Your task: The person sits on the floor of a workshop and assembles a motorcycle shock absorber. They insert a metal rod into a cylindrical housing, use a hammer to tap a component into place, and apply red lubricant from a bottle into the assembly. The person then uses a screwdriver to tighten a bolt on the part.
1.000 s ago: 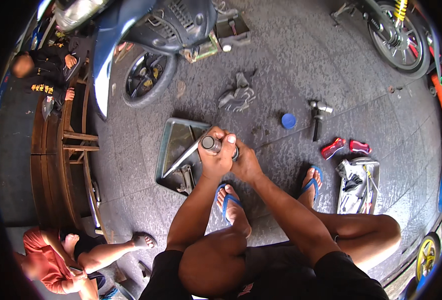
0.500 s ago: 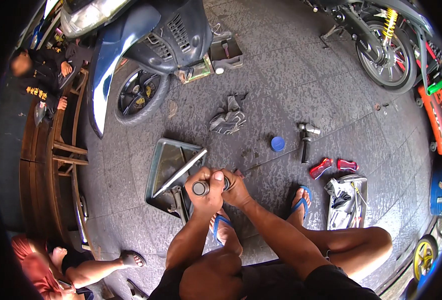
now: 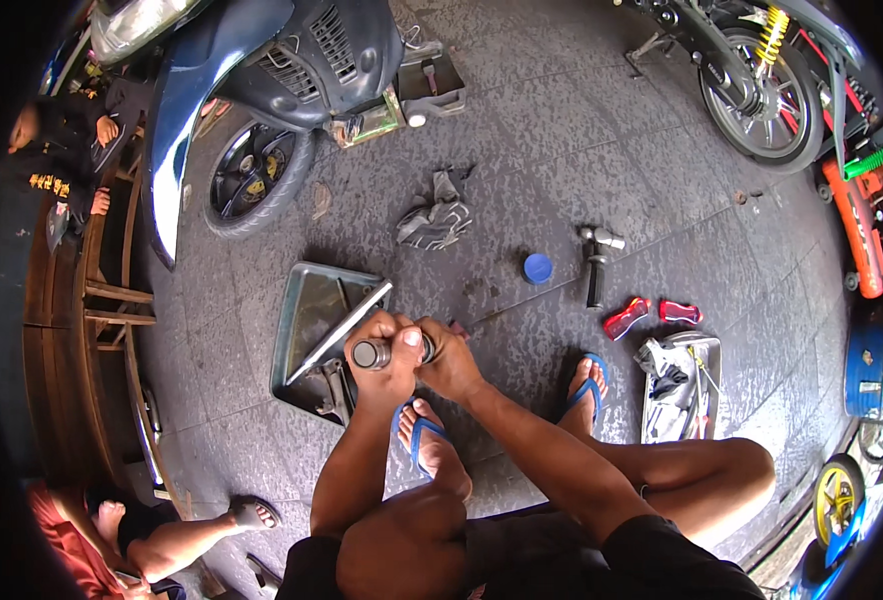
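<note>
My left hand [image 3: 390,362] is wrapped round a short stretch of a dark grey cylindrical metal part [image 3: 370,354], whose round end faces up. Pressed against it, my right hand [image 3: 451,364] closes on the same part from the other side. The fingers hide most of its length. Just beyond my left hand, a long shiny metal rod [image 3: 334,336] lies slanting across a shallow grey tray [image 3: 284,325]. A grey metal piece [image 3: 338,394] rests at the tray's near edge.
Ahead lie a grey glove [image 3: 440,222], a blue round lid [image 3: 538,268] and a hammer [image 3: 596,265]. Two red pieces [image 3: 628,318] are beside a metal box [image 3: 710,385] at right. Motorcycles [image 3: 262,175] stand beyond; people sit at left near a wooden bench [image 3: 92,270].
The whole view has shifted, so the floor items appear farther left and up. Both hands keep their grip on the cylindrical part and have moved slightly toward the tray.
</note>
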Demonstrator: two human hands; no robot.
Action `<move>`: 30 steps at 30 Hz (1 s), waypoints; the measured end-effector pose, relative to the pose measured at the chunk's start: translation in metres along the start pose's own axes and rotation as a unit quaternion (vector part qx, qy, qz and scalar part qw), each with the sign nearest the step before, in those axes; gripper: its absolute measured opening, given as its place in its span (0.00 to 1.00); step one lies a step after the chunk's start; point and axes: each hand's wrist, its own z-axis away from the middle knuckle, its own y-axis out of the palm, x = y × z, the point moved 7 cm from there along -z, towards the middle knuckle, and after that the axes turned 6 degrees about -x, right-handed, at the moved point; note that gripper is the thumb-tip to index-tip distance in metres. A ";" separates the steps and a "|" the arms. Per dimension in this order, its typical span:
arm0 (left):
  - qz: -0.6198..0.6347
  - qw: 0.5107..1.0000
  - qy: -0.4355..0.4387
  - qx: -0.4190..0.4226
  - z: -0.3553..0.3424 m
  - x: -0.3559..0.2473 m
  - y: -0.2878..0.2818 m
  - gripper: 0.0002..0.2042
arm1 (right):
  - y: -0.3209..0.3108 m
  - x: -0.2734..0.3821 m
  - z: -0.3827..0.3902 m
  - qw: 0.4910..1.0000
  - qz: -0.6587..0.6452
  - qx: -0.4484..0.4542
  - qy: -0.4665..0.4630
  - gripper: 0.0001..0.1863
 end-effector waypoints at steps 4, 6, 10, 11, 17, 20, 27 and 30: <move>-0.113 0.991 0.052 0.057 -0.005 0.013 0.016 0.15 | -0.014 -0.014 -0.005 0.999 0.042 -0.001 0.000 0.22; -0.160 0.985 0.013 0.058 -0.002 0.027 0.021 0.14 | -0.015 -0.024 -0.005 0.997 0.053 0.049 0.035 0.24; -0.223 0.967 0.027 0.123 0.001 0.030 0.038 0.12 | -0.042 -0.028 0.000 0.983 0.035 0.167 0.071 0.26; -0.237 0.960 0.037 0.145 0.001 0.030 0.043 0.11 | -0.057 -0.019 0.002 0.970 0.046 0.219 0.090 0.27; -0.271 0.947 0.087 0.147 -0.002 0.036 0.038 0.15 | -0.157 0.099 -0.029 0.989 -0.123 0.027 0.083 0.32; -0.294 0.938 0.063 0.174 -0.001 0.048 0.032 0.18 | -0.120 0.204 -0.027 0.960 0.169 0.212 -0.066 0.29; -0.194 0.980 0.033 0.015 0.028 0.100 -0.002 0.23 | -0.115 0.195 -0.042 0.924 0.302 0.206 -0.110 0.17; -0.288 0.956 0.005 0.045 0.040 0.146 -0.023 0.21 | -0.118 0.202 -0.040 0.899 0.372 0.193 -0.128 0.16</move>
